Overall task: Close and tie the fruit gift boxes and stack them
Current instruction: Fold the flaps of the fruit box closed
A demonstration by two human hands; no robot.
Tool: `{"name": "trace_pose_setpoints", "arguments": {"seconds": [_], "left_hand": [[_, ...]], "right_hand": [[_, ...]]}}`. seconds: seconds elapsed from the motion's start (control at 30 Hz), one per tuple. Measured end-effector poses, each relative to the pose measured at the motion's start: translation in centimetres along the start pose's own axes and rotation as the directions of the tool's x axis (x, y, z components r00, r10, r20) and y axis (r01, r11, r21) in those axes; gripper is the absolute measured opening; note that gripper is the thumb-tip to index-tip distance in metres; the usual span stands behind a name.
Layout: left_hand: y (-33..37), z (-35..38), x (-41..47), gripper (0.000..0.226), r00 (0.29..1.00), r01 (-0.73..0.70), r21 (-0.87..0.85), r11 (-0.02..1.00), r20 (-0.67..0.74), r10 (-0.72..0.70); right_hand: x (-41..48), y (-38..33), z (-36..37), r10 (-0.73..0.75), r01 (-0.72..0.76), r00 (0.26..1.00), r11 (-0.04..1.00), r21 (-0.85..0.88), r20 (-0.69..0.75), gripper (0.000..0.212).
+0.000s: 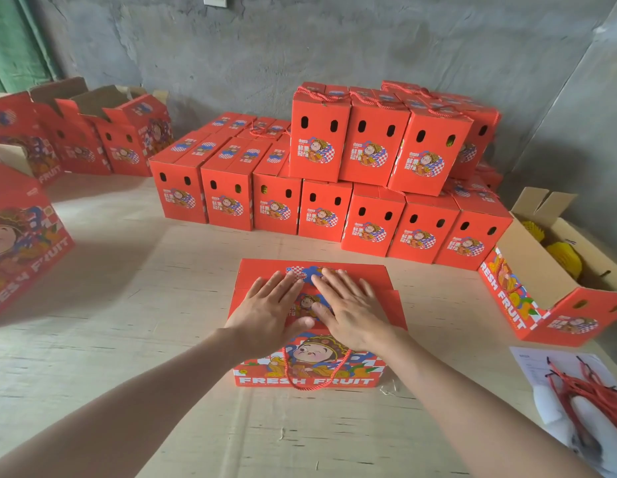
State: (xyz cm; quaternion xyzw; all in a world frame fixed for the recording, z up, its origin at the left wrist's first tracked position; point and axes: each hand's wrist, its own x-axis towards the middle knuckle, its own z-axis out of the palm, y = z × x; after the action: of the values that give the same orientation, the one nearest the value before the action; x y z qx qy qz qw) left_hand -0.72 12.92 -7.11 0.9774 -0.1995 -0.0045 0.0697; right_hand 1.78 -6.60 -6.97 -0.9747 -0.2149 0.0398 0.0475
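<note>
A red fruit gift box (pixel 309 372) with "FRESH FRUIT" on its front stands on the table straight before me. Its top flaps are folded down. My left hand (pixel 265 308) and my right hand (pixel 348 305) lie flat on the flaps with straight fingers, pressing side by side. A red cord handle (pixel 293 381) hangs in a loop over the box's front. Behind it, closed red boxes stand in a row (pixel 369 222), with more stacked on top (pixel 372 146).
Open red boxes stand at the left (pixel 110 132) and near left (pixel 21 243). At the right an open box (pixel 555 288) holds yellow fruit wraps. Red cords (pixel 576 391) lie on white paper at the lower right. A grey wall is behind.
</note>
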Motion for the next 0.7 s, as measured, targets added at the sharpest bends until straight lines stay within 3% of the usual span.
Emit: {"name": "trace_pose_setpoints", "arguments": {"seconds": [0.2, 0.3, 0.43, 0.57, 0.63, 0.7], "left_hand": [[-0.3, 0.2, 0.4, 0.061, 1.000, 0.012, -0.037, 0.999, 0.015, -0.012], [-0.2, 0.4, 0.4, 0.059, 1.000, 0.016, -0.007, 1.000, 0.004, -0.016], [-0.4, 0.6, 0.2, 0.055, 1.000, -0.008, 0.000, 1.000, -0.023, 0.008], [-0.5, 0.1, 0.9, 0.049, 0.997, -0.038, 0.004, 0.999, 0.074, 0.038], [-0.2, -0.3, 1.0, 0.048, 0.996, -0.011, -0.004, 1.000, 0.090, 0.012], [1.3, 0.0, 0.8, 0.048, 0.996, 0.086, -0.026, 0.996, 0.020, -0.086]], "right_hand": [[0.1, 2.4, -0.8, 0.119, -0.119, 0.988, 0.993, -0.006, 0.095, 0.060], [0.2, 2.3, -0.7, 0.096, -0.100, 0.984, 0.995, 0.016, 0.152, 0.060], [-0.4, 3.5, -1.0, 0.040, -0.044, 0.993, 0.998, 0.040, 0.107, 0.054], [-0.6, 4.7, -1.1, 0.105, -0.104, 0.986, 0.994, -0.014, 0.133, 0.055], [-0.5, 4.9, -1.1, 0.083, -0.083, 0.989, 0.997, 0.000, 0.124, 0.057], [0.1, 5.5, -1.9, 0.000, 0.002, 1.000, 0.998, -0.057, 0.026, 0.058]]}}
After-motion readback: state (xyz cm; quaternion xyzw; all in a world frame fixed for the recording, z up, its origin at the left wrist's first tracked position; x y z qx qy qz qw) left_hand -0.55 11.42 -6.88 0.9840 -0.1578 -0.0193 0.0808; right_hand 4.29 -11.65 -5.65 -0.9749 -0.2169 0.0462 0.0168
